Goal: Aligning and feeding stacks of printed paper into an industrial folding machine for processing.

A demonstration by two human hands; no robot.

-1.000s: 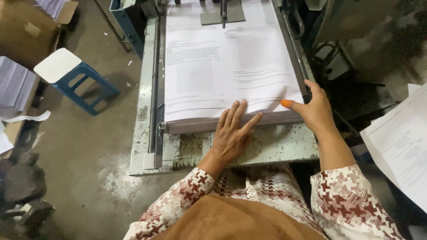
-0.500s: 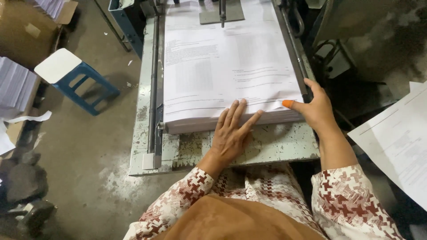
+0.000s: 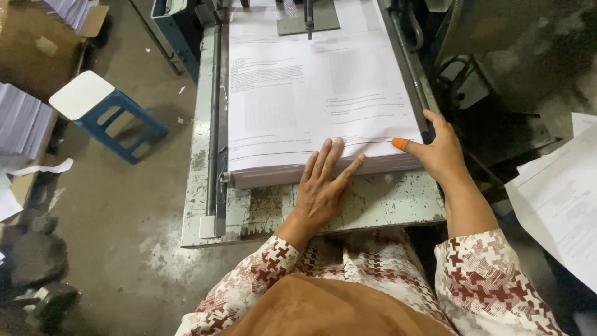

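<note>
paper stack (image 3: pixel 311 99) on worn table (image 3: pixel 385 205), left hand (image 3: pixel 320 186) flat on near edge, right hand (image 3: pixel 438 152) at corner

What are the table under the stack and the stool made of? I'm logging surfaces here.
Table: looks like painted metal, pale green paint chipped and worn in dark patches. Stack: white printed paper sheets, with the left hand flat on its edge. Stool: blue frame, white top; material unclear, possibly plastic.

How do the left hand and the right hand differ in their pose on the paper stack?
The left hand lies flat, fingers spread over the near edge of the paper stack; the right hand stands at the stack's right near corner. The left hand's fingers rest on the top sheet; of the right hand only the thumb, orange at its tip, does. Both are bare and touch the stack.
</note>
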